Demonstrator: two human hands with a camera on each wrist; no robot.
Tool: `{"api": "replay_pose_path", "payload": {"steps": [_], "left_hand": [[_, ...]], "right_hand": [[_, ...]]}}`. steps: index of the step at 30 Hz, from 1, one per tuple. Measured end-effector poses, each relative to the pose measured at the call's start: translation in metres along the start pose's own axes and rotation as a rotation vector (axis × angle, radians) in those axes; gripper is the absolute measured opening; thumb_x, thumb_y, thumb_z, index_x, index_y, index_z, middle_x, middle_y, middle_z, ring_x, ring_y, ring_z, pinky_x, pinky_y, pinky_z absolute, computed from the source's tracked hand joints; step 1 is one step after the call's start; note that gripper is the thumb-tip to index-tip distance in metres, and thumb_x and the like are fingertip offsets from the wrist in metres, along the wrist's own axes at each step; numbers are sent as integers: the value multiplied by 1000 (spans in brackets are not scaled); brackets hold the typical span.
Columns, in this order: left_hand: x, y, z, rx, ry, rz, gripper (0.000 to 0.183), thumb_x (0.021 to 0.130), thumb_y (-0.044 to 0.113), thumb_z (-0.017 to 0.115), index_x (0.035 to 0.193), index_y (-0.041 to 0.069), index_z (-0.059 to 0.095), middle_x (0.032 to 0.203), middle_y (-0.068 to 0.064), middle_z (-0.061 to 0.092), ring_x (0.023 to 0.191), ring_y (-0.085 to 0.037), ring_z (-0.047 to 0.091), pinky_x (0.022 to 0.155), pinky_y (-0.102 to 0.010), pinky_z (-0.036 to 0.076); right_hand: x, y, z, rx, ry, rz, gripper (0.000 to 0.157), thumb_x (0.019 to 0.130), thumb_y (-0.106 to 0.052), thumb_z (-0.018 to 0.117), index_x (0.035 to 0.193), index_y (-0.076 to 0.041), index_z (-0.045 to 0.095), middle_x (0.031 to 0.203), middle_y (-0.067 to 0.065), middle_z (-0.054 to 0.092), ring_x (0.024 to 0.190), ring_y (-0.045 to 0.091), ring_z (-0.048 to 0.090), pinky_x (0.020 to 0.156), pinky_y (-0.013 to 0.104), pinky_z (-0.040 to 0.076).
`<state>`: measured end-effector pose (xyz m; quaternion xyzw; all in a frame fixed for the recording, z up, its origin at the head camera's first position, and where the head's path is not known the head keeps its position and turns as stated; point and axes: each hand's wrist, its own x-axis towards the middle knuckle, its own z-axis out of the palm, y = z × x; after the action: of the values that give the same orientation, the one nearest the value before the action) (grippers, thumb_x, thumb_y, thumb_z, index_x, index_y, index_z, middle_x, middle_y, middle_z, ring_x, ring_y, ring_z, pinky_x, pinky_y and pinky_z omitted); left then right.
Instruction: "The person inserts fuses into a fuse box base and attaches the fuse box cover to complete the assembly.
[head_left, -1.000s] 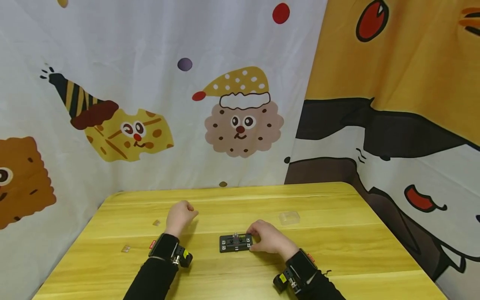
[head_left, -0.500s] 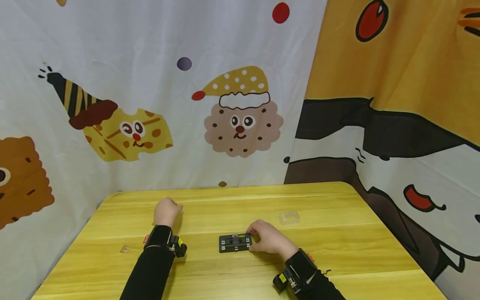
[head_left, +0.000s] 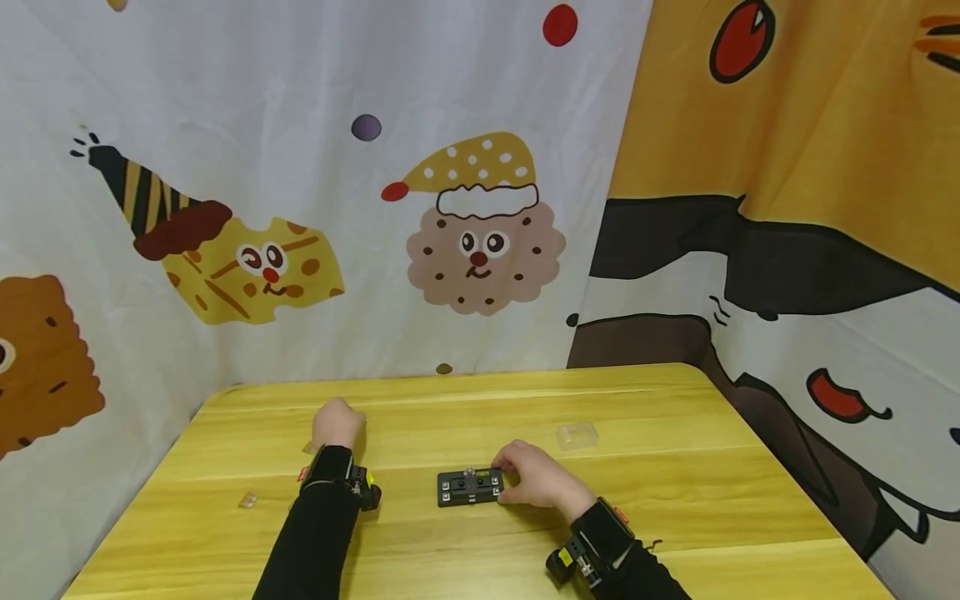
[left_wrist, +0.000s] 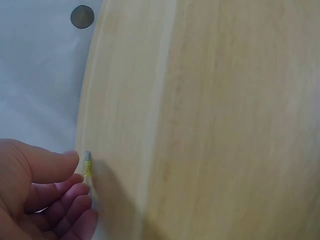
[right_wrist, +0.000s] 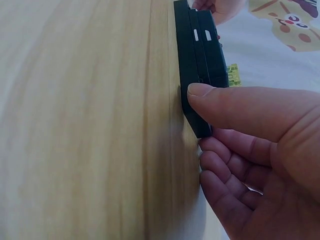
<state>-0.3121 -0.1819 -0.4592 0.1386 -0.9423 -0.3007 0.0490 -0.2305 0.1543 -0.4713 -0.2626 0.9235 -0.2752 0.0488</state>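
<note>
My right hand (head_left: 536, 475) holds the right end of a flat black module (head_left: 469, 487) with metal terminals along it, lying on the table. In the right wrist view, the thumb (right_wrist: 225, 107) presses its side, and a clear yellow piece (right_wrist: 233, 75) sticks out beyond it. My left hand (head_left: 337, 423) hovers over the table's far left part. Seen from the left wrist, its thumb and curled fingers pinch a tiny yellow piece (left_wrist: 88, 165) with a silvery tip; its exact kind is too small to tell.
A clear plastic box (head_left: 577, 435) stands on the table (head_left: 645, 525) at the back right. One small clear-brown piece (head_left: 247, 500) lies at the left; another (head_left: 308, 447) is partly covered by the left arm. A printed curtain hangs behind the far edge.
My left hand moved left from nearer the table's middle, then slightly back right. My right hand and the black module have stayed in place.
</note>
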Motion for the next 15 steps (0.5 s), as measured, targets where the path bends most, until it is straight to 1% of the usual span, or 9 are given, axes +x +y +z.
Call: {"api": "replay_pose_path", "payload": {"steps": [1,3,6,10,13,15], "left_hand": [[0,0,1,2,4,-6,24,85,14,63,88,-9,67,96,-32,66,90,-50,62,82,-67,47],[0,0,4,8,12,-24,29,86,15,64,95,-12,67,100,-34,65,92,-51,62,82,-65,48],[2,-1,8,7,23,-68,32,87,17,67,99,-12,68,105,-35,64,96,-52,61,84,-70,45],[5,-1,12,-1,30,-115,35,87,21,71,104,-10,68,109,-36,63,100,-54,60,86,-74,40],[6,-3,13,1,36,-123,36,87,21,72,103,-10,69,108,-35,63,99,-53,60,86,-73,41],[7,-3,13,0,32,-128,36,87,21,73,103,-11,69,108,-36,63,101,-55,59,87,-75,39]], "right_hand": [[0,0,0,-2,1,0,40,76,-14,86,110,-8,65,104,-1,57,95,21,57,86,38,48],[-1,0,0,-2,0,0,40,76,-14,85,110,-8,65,104,0,57,95,21,57,86,38,48],[-1,0,0,2,-2,0,40,76,-14,85,111,-8,65,104,0,57,95,22,57,86,38,48],[-1,-1,-1,10,-4,6,40,76,-14,85,111,-8,65,105,0,57,96,22,57,87,39,48],[-1,-1,-1,14,-6,11,41,76,-14,85,111,-8,66,105,0,57,96,22,57,87,39,48],[-1,-2,-1,16,-9,11,41,76,-13,85,111,-7,66,105,0,57,97,22,58,88,39,48]]}}
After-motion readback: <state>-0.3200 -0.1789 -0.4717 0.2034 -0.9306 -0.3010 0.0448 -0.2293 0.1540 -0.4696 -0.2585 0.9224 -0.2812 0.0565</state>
